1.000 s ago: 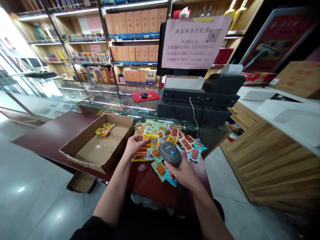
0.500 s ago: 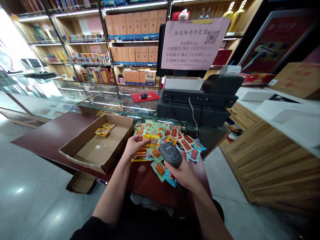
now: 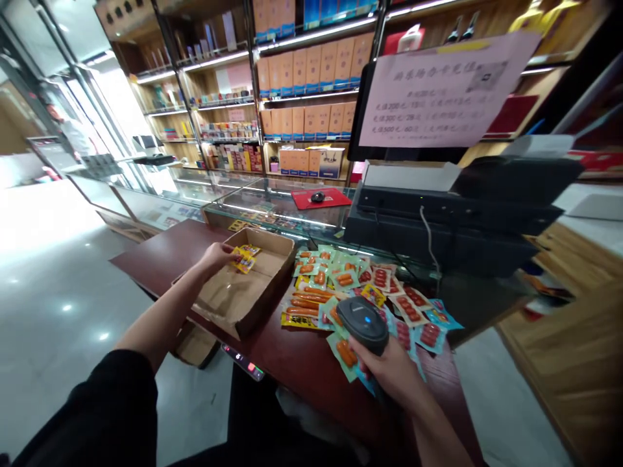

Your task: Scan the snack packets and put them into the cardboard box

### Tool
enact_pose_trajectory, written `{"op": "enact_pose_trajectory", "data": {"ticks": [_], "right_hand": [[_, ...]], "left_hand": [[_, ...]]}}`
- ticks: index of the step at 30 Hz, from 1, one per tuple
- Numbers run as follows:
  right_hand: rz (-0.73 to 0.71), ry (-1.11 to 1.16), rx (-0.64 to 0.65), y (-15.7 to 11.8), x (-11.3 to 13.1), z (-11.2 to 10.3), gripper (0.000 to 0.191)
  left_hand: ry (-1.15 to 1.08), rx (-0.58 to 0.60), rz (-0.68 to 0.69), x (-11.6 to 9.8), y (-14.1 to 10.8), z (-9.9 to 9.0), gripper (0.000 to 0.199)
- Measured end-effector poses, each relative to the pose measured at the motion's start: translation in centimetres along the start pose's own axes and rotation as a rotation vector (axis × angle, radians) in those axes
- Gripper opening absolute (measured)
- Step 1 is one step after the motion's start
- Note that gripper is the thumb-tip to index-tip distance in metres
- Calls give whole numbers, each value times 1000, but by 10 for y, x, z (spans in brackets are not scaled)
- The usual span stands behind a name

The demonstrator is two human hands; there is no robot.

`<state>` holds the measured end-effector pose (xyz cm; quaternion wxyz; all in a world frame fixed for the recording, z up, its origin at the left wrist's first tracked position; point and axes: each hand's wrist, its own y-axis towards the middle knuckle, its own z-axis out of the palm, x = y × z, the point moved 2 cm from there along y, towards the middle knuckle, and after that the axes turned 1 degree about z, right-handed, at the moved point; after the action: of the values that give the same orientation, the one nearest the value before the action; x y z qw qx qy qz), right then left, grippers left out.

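Glass counter (image 3: 272, 194) beyond my dark red table (image 3: 160, 250). Head view: my left hand (image 3: 217, 257) has swung to the cardboard box (image 3: 267, 288), pinched fingers at yellow snack packets (image 3: 247, 259) inside; whether they grip one, I cannot tell. So it's away from the barcode scanner (image 3: 363, 321), which my right hand (image 3: 392, 370) keeps gripping over packaged sausages (image 3: 346, 279).

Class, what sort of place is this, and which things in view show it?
Most likely a shop: the right hand holds a dark grey plastic handheld barcode scanner, a long glass-topped display counter stands ahead, and orange-brown rectangular boxes line lit wooden shelves.
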<state>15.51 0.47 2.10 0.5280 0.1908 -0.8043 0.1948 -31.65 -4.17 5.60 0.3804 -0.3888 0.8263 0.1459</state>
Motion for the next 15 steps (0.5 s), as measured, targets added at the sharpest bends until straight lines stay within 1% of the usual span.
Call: {"op": "enact_pose_trajectory", "data": {"ticks": [3,6,9,12,15], "right_hand": [[8,-32,-4,3,-4,5,30],[3,-56,-18,5,-2,8,31],[12,-64,-43,6,2,9,31],[6,-38,-51,8,4,11,30],[14,-8,-20,10,2,13,30]], "left_hand": [[310,1,-38,30,22,-12,44],[490,-8,9,42,28,-11,35],[650,-14,70,40,24,-3,29],[822,-43,134,32,15,1,28],[894,-29,212,20,6,1,28]]}}
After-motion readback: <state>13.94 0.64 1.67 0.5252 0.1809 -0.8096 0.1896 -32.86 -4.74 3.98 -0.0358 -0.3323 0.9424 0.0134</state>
